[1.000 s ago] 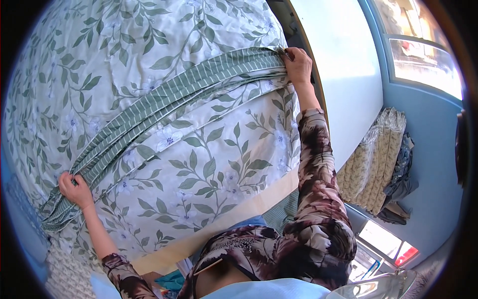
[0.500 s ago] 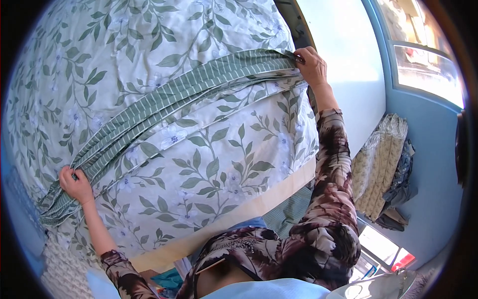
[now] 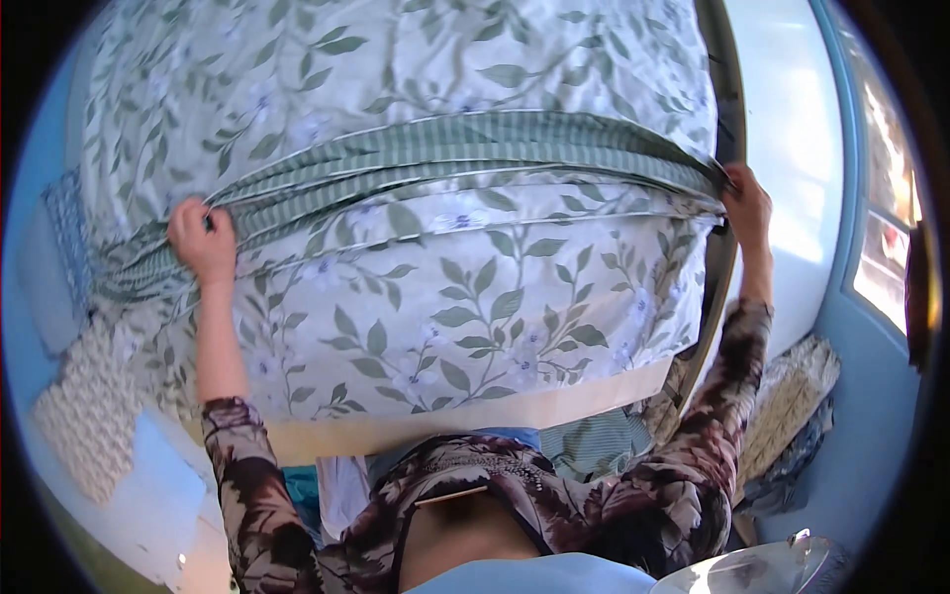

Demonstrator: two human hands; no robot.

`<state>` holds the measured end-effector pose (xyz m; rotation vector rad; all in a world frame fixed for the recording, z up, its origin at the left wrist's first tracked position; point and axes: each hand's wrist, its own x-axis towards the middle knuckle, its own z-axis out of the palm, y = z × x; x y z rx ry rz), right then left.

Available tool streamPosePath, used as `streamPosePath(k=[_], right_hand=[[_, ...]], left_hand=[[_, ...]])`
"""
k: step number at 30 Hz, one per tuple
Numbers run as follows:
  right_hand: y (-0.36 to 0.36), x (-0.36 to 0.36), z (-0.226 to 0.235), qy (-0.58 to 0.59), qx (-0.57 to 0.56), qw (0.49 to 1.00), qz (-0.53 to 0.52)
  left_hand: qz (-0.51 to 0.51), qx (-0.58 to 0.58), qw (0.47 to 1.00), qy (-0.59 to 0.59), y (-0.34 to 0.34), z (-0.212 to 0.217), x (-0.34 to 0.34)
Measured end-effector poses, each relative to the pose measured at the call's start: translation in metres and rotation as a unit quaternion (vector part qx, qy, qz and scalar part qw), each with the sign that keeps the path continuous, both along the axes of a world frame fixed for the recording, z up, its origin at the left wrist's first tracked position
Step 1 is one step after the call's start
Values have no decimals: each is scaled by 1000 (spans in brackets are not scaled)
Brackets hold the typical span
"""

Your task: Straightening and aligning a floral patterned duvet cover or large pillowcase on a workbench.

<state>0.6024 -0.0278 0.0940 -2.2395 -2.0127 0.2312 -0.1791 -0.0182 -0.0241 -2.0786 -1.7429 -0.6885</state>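
Note:
A quilt (image 3: 475, 81), white with green leaves and pale flowers, covers the bed. Across its middle runs a gathered band of green striped fabric (image 3: 450, 148) with white piped edges, bowed away from me. My left hand (image 3: 205, 241) is closed on the band's left part, thumb and fingers pinched together. At the bed's right edge, my right hand (image 3: 749, 210) grips the other end, its fingers partly hidden by the cloth. Between my hands the band hangs in loose folds. Nearer to me lies flat leaf-print fabric (image 3: 475, 317); whether it is one piece with the quilt I cannot tell.
The bed's pale front edge (image 3: 554, 401) is close to my body. A white panel (image 3: 787, 129) runs along the right side, beside a blue wall and a window. Folded beige bedding (image 3: 787, 416) stands at the right; a cream knobbly textile (image 3: 94, 421) lies at the left.
My view has turned, so the bed now lies squarer before me. Both hands still hold the striped band, which runs more level, with the left hand higher in view and the right lower.

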Motion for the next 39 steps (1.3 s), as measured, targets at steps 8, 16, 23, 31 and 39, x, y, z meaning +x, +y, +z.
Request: streamPosePath(k=[8,16,23,31,39], right_hand=[[-73,25,-10,32,65,994,-79],[-96,10,-60,-96,155,982,-46],[-99,21,-51,-112,132,982,-77],[-110,-26,-26,-208,-16,957,-202],[-112,-350,-52,393,86,914,51]], left_hand=[[-8,-28,999,-28,-49,19,0],[52,-11,995,-86,-76,-5,6],[71,-24,994,-84,-73,-5,14],[77,-38,991,-99,-77,5,11],[45,-39,988,-141,-75,8,14]])
